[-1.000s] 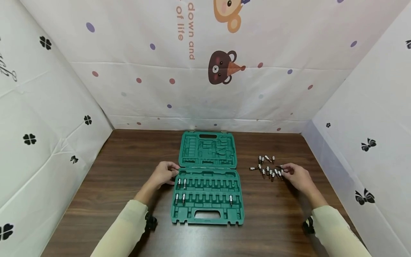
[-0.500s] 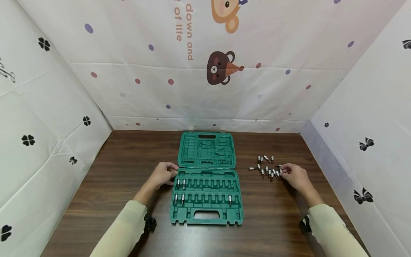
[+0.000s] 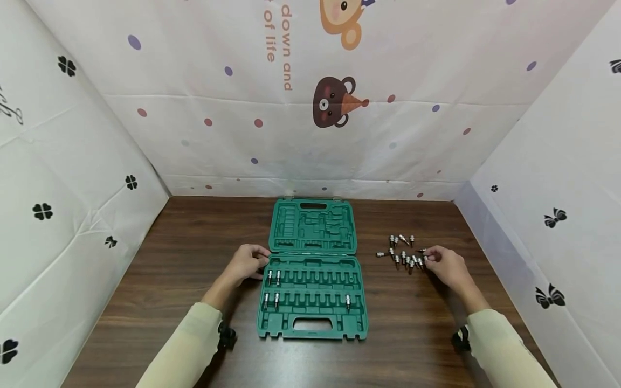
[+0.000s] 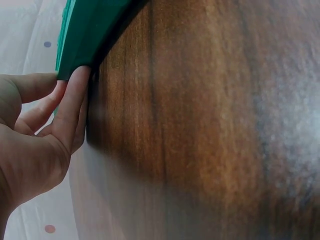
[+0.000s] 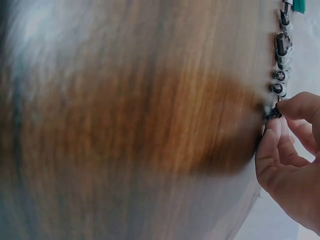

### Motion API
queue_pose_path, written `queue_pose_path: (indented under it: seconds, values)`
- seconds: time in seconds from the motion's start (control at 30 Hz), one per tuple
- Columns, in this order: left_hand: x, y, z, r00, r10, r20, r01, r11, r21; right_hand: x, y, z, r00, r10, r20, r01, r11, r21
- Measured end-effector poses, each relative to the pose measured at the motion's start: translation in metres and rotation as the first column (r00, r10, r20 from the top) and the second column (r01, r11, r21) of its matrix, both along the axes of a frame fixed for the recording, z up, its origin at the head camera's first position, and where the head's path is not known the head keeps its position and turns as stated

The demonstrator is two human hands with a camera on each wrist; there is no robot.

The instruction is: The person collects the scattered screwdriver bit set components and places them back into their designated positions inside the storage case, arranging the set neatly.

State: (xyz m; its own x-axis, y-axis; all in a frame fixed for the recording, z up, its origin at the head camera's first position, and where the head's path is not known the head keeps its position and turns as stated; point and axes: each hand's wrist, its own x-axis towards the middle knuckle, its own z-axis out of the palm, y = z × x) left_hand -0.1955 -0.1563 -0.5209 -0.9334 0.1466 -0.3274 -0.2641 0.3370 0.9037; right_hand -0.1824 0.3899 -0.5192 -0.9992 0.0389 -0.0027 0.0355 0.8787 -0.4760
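An open green socket case lies on the table, with several bit sockets standing in its lower half. My left hand is at the left side of this case near the hinge. In the left wrist view its thumb and fingers pinch the case edge. To the right of the case, my right hand is at the right end of a loose group of bit sockets. Its thumb and fingertips pinch one bit socket, mostly covered by them in the right wrist view.
The case lid leans back behind the lower half, its moulded slots facing me. Patterned white cloth walls enclose the brown wooden table at the back and both sides.
Both hands stay almost in place, the left on the case and the right at the loose bit sockets. The whole head view has shifted very slightly.
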Motion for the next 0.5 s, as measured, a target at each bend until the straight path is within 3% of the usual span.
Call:
queue_pose_path:
  seconds: [0.5]
  values:
    - [0.000, -0.001, 0.002, 1.000, -0.006, 0.004, 0.006, 1.000, -0.005, 0.006, 0.001, 0.017, 1.000, 0.014, 0.015, -0.013, 0.998, -0.069]
